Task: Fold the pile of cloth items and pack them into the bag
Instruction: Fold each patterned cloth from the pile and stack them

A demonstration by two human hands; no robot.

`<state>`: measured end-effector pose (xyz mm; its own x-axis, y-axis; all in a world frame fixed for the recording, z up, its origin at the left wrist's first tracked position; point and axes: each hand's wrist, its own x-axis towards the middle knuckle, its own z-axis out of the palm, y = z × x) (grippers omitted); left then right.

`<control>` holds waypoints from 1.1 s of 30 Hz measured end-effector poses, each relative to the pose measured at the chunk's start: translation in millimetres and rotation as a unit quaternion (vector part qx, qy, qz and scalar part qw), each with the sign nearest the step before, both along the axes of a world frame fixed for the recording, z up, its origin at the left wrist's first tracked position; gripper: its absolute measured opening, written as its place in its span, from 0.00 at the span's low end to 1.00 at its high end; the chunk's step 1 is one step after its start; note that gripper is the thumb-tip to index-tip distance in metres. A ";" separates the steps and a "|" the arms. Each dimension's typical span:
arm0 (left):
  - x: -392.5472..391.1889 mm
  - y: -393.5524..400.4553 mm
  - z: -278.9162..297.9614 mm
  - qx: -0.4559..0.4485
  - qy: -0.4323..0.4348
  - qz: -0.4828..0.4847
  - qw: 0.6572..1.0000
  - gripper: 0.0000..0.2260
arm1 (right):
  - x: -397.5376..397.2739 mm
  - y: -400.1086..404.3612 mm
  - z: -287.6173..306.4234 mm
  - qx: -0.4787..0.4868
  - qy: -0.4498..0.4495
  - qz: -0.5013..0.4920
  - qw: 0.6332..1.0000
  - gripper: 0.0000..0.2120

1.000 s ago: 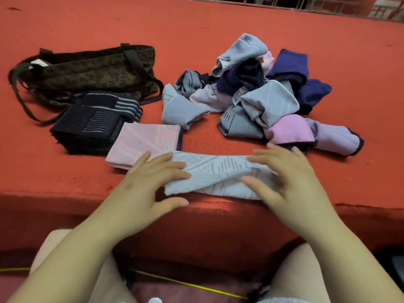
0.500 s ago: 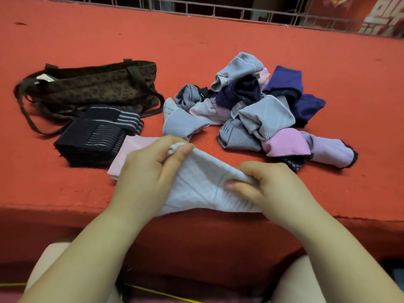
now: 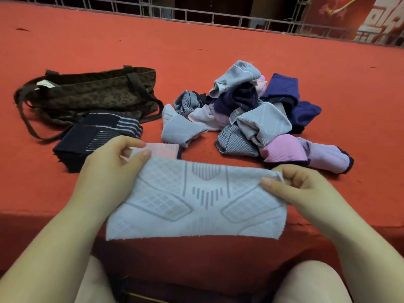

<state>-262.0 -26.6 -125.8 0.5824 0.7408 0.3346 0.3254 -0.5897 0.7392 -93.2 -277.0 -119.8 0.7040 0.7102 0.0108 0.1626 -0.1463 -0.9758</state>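
A pale grey patterned cloth [image 3: 196,200] hangs spread out over the front edge of the red surface. My left hand [image 3: 111,171] pinches its upper left corner and my right hand [image 3: 303,191] pinches its upper right corner. Behind it lies a folded pink cloth [image 3: 164,149], and to its left a folded dark striped stack [image 3: 96,136]. The brown leopard-print bag [image 3: 91,95] lies at the back left with its straps loose. A jumbled pile of grey, purple, pink and navy cloths [image 3: 251,114] sits at the centre right.
The red carpeted surface [image 3: 218,51] stretches far back to a metal railing [image 3: 196,16]. Its front edge drops just below the held cloth. My knees show under that edge.
Both hands went from pressing the folded grey cloth flat to gripping its top corners. The cloth is now lifted and opened out over the edge.
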 end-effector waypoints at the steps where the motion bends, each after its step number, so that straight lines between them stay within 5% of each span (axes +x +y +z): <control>1: 1.4 -3.4 1.5 0.045 0.019 -0.003 0.999 0.06 | 0.3 4.6 -7.1 -0.006 0.008 -0.014 1.000 0.11; 3: 8.2 -17.4 3.7 0.095 0.027 -0.044 0.994 0.10 | 1.2 12.7 -23.0 -0.020 0.004 -0.037 0.999 0.03; 8: 48.5 -76.0 -5.4 0.112 0.087 -0.252 0.957 0.12 | 2.5 22.7 -49.9 0.023 -0.009 -0.080 0.996 0.03; 13: 94.6 -87.8 -23.4 0.032 0.186 -0.316 0.930 0.13 | 5.0 22.4 -53.7 0.113 0.095 -0.145 0.979 0.04; 22: 96.6 -81.2 -58.4 -0.137 0.022 -0.321 0.937 0.06 | 7.6 20.2 -59.3 0.149 0.111 -0.163 0.969 0.07; 26: 93.4 -80.5 -60.1 -0.155 -0.001 -0.323 0.934 0.05 | 7.9 18.9 -56.1 0.071 0.097 -0.078 0.990 0.14; 29: 90.7 -83.2 -60.3 -0.125 0.009 -0.306 0.944 0.04 | 5.4 18.6 -55.8 0.027 0.059 -0.071 0.995 0.11; 33: 76.9 -81.6 -52.2 0.060 0.093 -0.281 0.953 0.08 | 0.8 16.4 -59.3 0.038 0.017 -0.090 0.995 0.08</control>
<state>-185.1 -108.3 -178.0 0.9335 0.2575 0.2495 0.0519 -0.7857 0.6165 -92.4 -260.5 -179.1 0.8210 0.5699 0.0341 0.1076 -0.0959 -0.9896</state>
